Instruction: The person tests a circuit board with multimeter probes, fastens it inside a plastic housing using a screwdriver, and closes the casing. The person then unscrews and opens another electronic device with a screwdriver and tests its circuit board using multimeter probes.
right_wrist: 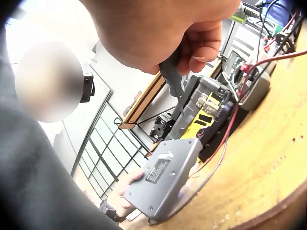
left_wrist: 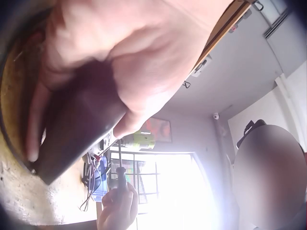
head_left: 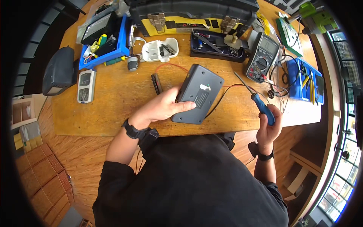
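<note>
A dark grey rectangular device point(head_left: 201, 92) with screws at its corners and a label is tilted above the wooden table's front edge. My left hand point(head_left: 165, 104) grips its left side, thumb across the labelled face; the left wrist view shows the hand point(left_wrist: 120, 57) around the device point(left_wrist: 76, 124). To the right, my right hand point(head_left: 270, 126) holds a blue-handled screwdriver point(head_left: 262, 108), its shaft pointing up and left, apart from the device. In the right wrist view the fingers curl round the screwdriver point(right_wrist: 171, 76), and the device point(right_wrist: 165, 175) shows its screwed face.
A multimeter point(head_left: 262, 56) with red and black leads stands at the right, beside a blue bin point(head_left: 294, 77). Along the back are a black toolbox point(head_left: 193, 13), a black tray point(head_left: 217, 55) and a white dish point(head_left: 160, 50). A blue tool bin point(head_left: 123, 47) and a grey-white case point(head_left: 86, 86) lie left.
</note>
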The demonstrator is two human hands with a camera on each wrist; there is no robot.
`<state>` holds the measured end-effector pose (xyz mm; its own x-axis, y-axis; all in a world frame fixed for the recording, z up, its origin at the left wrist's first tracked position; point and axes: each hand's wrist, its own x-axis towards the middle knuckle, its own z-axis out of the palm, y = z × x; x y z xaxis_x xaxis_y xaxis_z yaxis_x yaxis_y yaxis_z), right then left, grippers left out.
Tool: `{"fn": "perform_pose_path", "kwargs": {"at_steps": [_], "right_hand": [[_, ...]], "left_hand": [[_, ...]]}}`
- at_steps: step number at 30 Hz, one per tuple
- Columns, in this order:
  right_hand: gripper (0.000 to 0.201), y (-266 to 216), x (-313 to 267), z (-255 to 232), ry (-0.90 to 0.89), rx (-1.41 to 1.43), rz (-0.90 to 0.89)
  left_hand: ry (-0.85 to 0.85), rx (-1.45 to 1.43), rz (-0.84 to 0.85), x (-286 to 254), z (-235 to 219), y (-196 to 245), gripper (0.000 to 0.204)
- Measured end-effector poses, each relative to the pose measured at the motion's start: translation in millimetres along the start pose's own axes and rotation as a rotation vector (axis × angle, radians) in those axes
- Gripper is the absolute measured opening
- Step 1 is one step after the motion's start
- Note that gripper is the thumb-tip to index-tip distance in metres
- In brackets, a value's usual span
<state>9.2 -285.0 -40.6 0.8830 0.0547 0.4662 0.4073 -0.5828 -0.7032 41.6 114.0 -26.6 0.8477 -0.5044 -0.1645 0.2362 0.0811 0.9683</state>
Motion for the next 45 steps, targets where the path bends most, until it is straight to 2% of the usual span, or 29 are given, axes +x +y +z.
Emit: {"fn": "perform_pose_path", "kwargs": {"at_steps": [2, 3, 5, 6, 10, 12, 13, 14, 15, 16, 17, 18, 20, 21, 22, 25, 36, 45], "right_hand": [[0.031, -16.6, 3.9, -6.4, 0.007, 0.022, 0.030], [0.031, -24.9, 7.3, -7.8, 0.010, 0.016, 0.037], [0.032, -35.7, 16.5, -6.6, -0.006, -0.064, -0.115], [0.032, -37.3, 18.7, -5.8, -0.004, -0.067, -0.111], [0.031, -40.9, 15.0, -0.4, -0.002, 0.084, -0.044], [0.032, -46.0, 16.6, 0.2, 0.000, 0.168, 0.021], [0.032, -48.6, 19.9, -0.2, 0.001, 0.166, 0.023], [0.033, -51.7, 24.9, -0.6, -0.042, 0.142, -0.059], [0.035, -55.4, 29.1, -1.1, -0.088, 0.119, -0.140], [0.035, -59.4, 33.1, -1.8, -0.093, 0.119, -0.135], [0.036, -63.6, 37.7, -2.2, -0.181, 0.100, -0.186], [0.037, -68.1, 41.6, -2.0, -0.272, 0.082, -0.238], [0.037, -79.1, 48.4, 3.8, -0.281, 0.055, -0.292], [0.036, -83.2, 50.6, 5.0, -0.344, 0.062, -0.300], [0.035, -86.2, 53.4, 7.4, -0.404, 0.070, -0.311], [0.035, -92.8, 57.2, 18.7, -0.473, 0.116, -0.320], [0.036, -128.7, 82.5, 29.7, -0.681, 0.010, -0.399], [0.037, -142.0, 90.1, 34.1, -0.732, -0.026, -0.427]], "left_hand": [[-0.059, 0.287, -0.122, 3.9, -11.6, 1.0, 0.062], [-0.058, 0.302, -0.104, 5.2, -14.0, -2.6, 0.065], [-0.050, 0.491, -0.104, 11.8, -25.8, -5.4, 0.062], [-0.026, 0.585, -0.116, 13.5, -27.8, -1.0, 0.061], [-0.064, 0.612, -0.162, 24.2, -35.3, 14.8, 0.059], [-0.111, 0.502, -0.196, 31.2, -38.3, 12.6, 0.058], [-0.046, 0.581, -0.175, 30.1, -34.3, 11.3, 0.054], [-0.049, 0.581, -0.176, 28.1, -28.2, 13.6, 0.054], [0.028, 0.808, -0.063, 23.7, -20.8, 15.7, 0.054], [0.109, 1.030, 0.053, 17.5, -12.1, 18.0, 0.053], [0.175, 1.172, 0.136, 9.1, -0.5, 21.7, 0.058], [0.205, 1.168, 0.119, 3.3, 7.2, 16.2, 0.081], [0.234, 1.200, 0.178, -10.0, 20.9, 8.5, 0.106], [0.212, 1.201, 0.131, -17.1, 25.1, 5.5, 0.125], [0.214, 1.194, 0.122, -22.1, 26.7, 1.4, 0.125], [0.363, 1.200, 0.143, -34.7, 27.7, -17.7, 0.130], [0.389, 1.198, 0.163, -36.0, 25.7, -25.9, 0.124], [0.406, 1.179, 0.201, -36.5, 23.3, -30.8, 0.124]]}}
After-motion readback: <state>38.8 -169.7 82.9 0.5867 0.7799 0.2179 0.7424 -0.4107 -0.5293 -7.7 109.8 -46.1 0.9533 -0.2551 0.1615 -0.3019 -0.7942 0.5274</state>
